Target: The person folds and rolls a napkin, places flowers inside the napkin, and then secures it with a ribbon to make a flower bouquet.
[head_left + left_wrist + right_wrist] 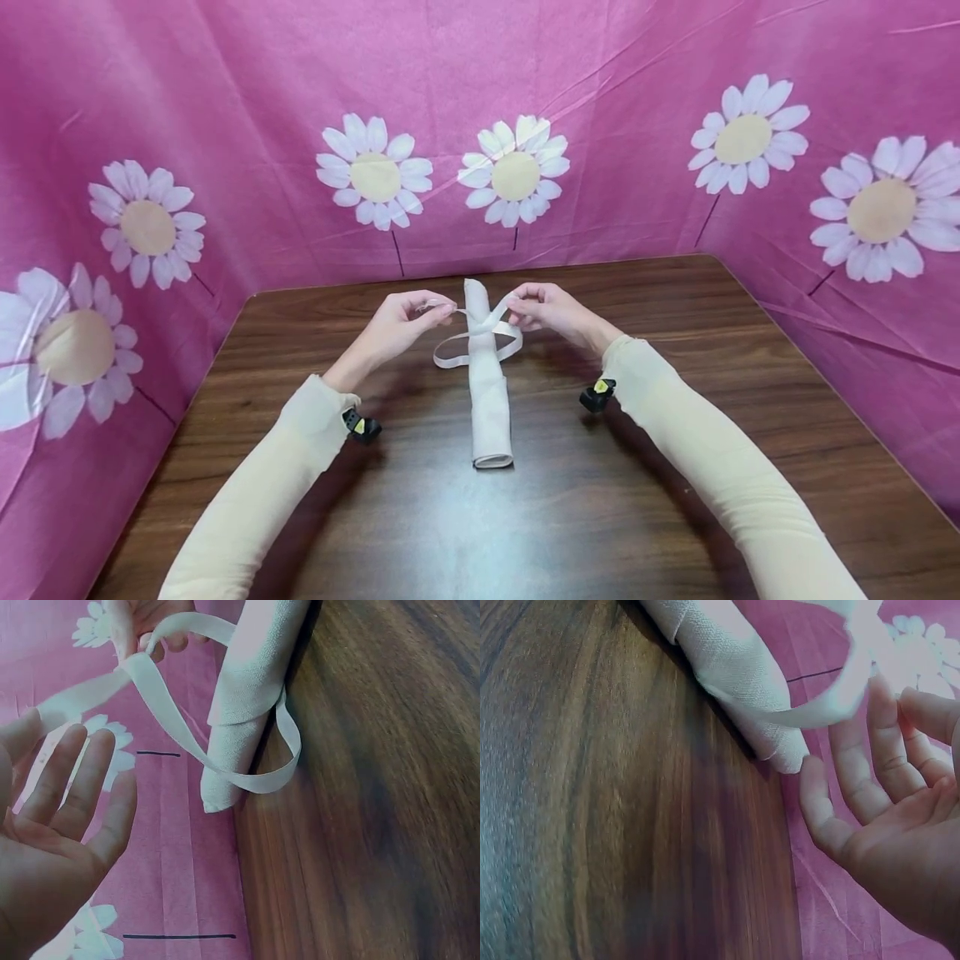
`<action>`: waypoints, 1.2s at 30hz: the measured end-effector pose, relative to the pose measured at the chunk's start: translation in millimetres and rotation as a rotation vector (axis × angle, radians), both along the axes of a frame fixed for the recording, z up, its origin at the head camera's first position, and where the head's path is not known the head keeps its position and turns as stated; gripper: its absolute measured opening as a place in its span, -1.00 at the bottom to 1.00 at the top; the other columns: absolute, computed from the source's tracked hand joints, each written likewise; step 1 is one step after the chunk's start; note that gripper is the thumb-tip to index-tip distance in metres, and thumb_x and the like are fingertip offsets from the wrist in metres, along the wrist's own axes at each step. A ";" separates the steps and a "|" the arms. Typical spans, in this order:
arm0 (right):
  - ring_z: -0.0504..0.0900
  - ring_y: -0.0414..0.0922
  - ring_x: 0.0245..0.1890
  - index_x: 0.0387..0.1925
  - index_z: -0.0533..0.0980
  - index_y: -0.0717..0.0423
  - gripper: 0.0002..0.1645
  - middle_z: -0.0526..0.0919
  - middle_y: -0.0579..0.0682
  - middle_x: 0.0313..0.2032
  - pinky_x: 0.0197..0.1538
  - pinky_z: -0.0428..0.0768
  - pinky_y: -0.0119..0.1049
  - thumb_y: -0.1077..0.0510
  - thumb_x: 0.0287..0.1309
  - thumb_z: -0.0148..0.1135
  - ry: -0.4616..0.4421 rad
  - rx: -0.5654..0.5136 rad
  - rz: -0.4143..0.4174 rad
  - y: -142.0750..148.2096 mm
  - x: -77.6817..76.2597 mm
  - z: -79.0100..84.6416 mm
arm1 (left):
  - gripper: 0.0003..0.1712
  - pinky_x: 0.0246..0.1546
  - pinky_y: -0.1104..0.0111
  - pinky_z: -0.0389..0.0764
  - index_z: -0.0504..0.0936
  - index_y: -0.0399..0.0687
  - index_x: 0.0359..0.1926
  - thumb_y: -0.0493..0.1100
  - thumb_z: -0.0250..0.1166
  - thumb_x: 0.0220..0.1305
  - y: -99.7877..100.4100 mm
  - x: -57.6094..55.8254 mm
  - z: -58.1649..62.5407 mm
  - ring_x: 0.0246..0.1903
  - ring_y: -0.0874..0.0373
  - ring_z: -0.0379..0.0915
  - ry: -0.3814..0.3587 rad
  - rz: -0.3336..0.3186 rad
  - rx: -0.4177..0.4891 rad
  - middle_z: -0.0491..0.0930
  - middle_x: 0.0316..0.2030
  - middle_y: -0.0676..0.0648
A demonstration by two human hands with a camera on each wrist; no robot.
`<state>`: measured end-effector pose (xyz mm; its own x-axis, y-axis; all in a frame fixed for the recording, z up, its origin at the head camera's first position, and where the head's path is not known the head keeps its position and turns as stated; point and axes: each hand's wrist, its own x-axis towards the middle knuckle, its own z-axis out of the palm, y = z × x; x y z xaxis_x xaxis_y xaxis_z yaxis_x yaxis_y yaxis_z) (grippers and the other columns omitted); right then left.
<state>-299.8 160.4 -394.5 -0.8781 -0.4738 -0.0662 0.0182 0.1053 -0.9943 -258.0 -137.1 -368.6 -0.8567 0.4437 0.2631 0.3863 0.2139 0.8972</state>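
A rolled cream cloth point(489, 400) lies lengthwise on the table, pointing away from me. Around its upper part runs a pale ribbon point(452, 362), which crosses on top and forms loose loops to both sides. My left hand point(401, 325) pinches one end of the ribbon between thumb and forefinger, left of the roll; in the left wrist view its other fingers point(112, 817) are spread. On the right, my right hand point(553, 312) pinches another part of the ribbon near the crossing. The right wrist view shows the ribbon point(825, 712) arching from the roll towards those fingertips.
The dark wooden table point(660, 517) has its far edge just beyond the roll. Behind and beside it hangs a pink cloth point(450, 67) printed with white daisies. A small black device point(597, 395) sits at the right wrist, another point(362, 426) at the left.
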 end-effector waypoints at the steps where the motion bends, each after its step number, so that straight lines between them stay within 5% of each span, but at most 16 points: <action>1: 0.68 -0.12 -0.33 -0.05 0.51 0.25 -0.83 0.67 0.02 -0.38 0.03 0.65 -0.10 0.20 0.47 0.15 -0.002 0.002 -0.004 0.7 -0.2 0.1 | -0.75 0.03 0.22 0.62 0.70 -0.24 0.02 -0.18 0.28 0.46 -0.8 0.6 -0.2 -0.07 -0.15 0.66 0.003 -0.001 -0.013 0.74 -0.12 -0.10; 9: 0.72 -0.03 -0.28 -0.04 0.48 0.31 -0.78 0.66 0.05 -0.36 0.07 0.62 0.07 0.20 0.48 0.14 -0.003 -0.020 0.006 7.1 0.1 6.7 | -0.75 0.05 0.21 0.61 0.69 -0.28 0.02 -0.21 0.26 0.47 -6.6 0.7 -4.5 -0.04 -0.16 0.65 -0.019 -0.021 -0.027 0.68 -0.05 -0.32; 16: 0.73 0.05 -0.24 -0.04 0.47 0.27 -0.78 0.64 0.05 -0.33 0.01 0.62 0.15 0.16 0.49 0.14 -0.041 -0.008 -0.007 8.9 1.9 12.7 | -0.78 -0.05 0.35 0.54 0.72 -0.16 0.00 -0.18 0.29 0.45 -13.6 6.2 -5.6 -0.04 0.04 0.59 0.018 -0.056 -0.108 0.74 -0.11 -0.04; 27: 0.72 -0.04 -0.33 -0.03 0.45 0.26 -0.75 0.64 0.08 -0.32 -0.03 0.65 0.14 0.13 0.48 0.16 -0.085 0.005 -0.027 15.8 2.4 18.2 | -0.74 0.06 0.30 0.56 0.73 -0.10 0.03 -0.11 0.32 0.43 -17.7 18.0 -8.6 0.02 0.14 0.59 -0.055 -0.121 -0.149 0.72 -0.02 -0.09; 36: 0.73 -0.05 -0.32 -0.04 0.46 0.23 -0.79 0.63 0.11 -0.30 0.02 0.59 0.21 0.14 0.50 0.13 -0.084 0.010 -0.043 17.9 1.3 18.3 | -0.82 -0.13 0.38 0.56 0.75 -0.09 -0.05 -0.17 0.32 0.42 -19.7 25.6 -13.6 -0.17 0.15 0.58 -0.052 -0.181 -0.190 0.72 -0.16 -0.14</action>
<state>-298.5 178.2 -376.2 -0.8889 -0.4347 -0.1448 0.1059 0.1126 -0.9880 -232.4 -156.8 -382.1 -0.7689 0.6284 0.1182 0.3881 0.3118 0.8673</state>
